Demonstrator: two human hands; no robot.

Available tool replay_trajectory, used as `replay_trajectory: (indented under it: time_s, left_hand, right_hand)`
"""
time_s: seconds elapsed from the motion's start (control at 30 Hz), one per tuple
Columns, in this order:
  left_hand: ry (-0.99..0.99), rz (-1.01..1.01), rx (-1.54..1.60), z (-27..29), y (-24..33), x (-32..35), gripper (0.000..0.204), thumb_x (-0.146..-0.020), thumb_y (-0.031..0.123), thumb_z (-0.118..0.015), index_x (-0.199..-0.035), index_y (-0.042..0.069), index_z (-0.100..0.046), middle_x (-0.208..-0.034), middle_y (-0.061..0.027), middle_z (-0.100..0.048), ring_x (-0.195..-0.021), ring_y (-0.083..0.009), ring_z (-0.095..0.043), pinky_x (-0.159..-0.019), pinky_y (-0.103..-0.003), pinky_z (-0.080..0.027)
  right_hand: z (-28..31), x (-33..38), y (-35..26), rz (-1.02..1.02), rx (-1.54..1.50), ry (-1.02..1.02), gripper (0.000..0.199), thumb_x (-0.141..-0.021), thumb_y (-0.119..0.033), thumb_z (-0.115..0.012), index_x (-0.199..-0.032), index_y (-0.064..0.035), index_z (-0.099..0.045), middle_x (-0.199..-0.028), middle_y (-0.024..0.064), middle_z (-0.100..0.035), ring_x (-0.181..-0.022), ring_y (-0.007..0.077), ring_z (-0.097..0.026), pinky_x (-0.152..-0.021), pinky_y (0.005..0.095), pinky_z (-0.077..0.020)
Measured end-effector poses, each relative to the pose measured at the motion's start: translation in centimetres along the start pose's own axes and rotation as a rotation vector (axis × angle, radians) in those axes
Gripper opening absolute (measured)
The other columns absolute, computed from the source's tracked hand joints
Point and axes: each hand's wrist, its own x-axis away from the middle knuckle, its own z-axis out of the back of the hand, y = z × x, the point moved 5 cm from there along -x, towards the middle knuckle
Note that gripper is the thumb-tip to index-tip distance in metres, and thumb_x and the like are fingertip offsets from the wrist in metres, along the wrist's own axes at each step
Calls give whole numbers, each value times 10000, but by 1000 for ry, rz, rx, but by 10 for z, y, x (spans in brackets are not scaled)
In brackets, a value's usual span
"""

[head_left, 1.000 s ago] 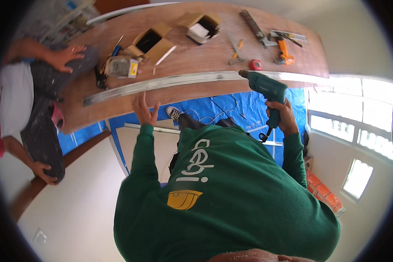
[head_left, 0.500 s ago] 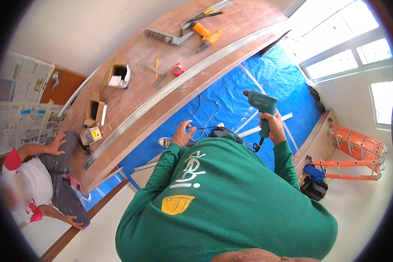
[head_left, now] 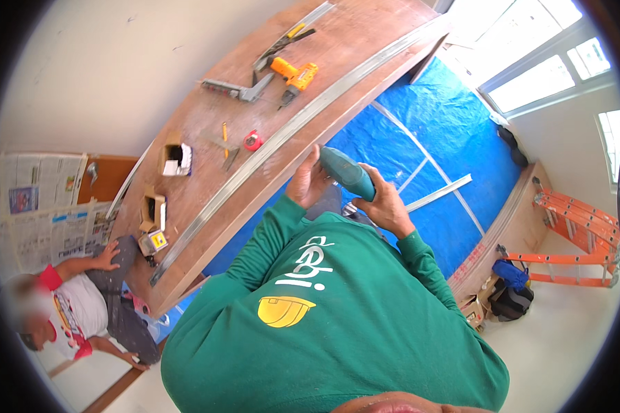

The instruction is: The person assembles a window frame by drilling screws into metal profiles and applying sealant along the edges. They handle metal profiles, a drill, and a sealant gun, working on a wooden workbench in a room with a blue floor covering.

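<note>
A green power drill (head_left: 349,172) is held level before my chest, between my two hands. My right hand (head_left: 388,206) is closed round its handle end, and the drill's body hides part of the grip. At the nose my left hand (head_left: 310,180) curls its fingers about the front end, so the chuck is mostly covered. Beyond my left hand runs a long metal channel (head_left: 255,163) along the edge of the wooden table (head_left: 207,103). A red tape measure (head_left: 253,140) lies on the tabletop near that channel.
On the table lie an orange cordless drill (head_left: 294,79), a caulking gun (head_left: 238,89) and small open boxes (head_left: 177,159). A seated person (head_left: 76,303) is at the left. A blue tarp (head_left: 420,124) covers the floor; an orange ladder (head_left: 579,230) stands at the right.
My right hand has brought the drill left and in toward my chest, turning it. My left hand has risen to the drill's front end. The view has shifted slightly.
</note>
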Motion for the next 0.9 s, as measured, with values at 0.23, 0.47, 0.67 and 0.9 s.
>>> replay_trajectory:
  time_s: [0.23,0.47,0.67,0.9]
  left_hand:
    - [-135,155,413,-21,-2,-77,760,-1004,633,-736,-1473,62,-555,-1445,-130,-630,-1422,-280,-546,-1229,-502,-432]
    - [-270,116,253,-61,51,-145,893,-981,675,-732,-1565,36,-513,-1481,-135,-647,-1382,-276,-606,-1189,-447,-467]
    - [29,-312,-1117,-4,63,-217,970,-947,697,-756,-1564,-12,-516,-1471,-231,-621,-1382,-367,-585,-1158,-516,-466]
    - [316,-619,-2016,-17,74,-361,1021,-822,653,-866,-1538,19,-508,-1398,-221,-581,-1273,-420,-598,-1091,-521,-501]
  right_hand:
    - [42,-57,18,-200,-304,0,729,-823,-42,-821,-1506,-25,-566,-1142,127,-748,-962,247,-730,-876,403,-587]
    - [88,-141,-9,-288,-477,6,651,-841,-50,-808,-1446,-11,-573,-1069,97,-740,-857,171,-718,-751,337,-600]
    - [129,-161,42,-284,-747,439,510,-858,0,-773,-1339,-1,-605,-1085,132,-748,-830,227,-747,-720,354,-599]
    - [214,-191,158,-401,-1226,674,412,-967,-123,-734,-1343,2,-624,-1136,116,-741,-922,236,-715,-769,388,-615]
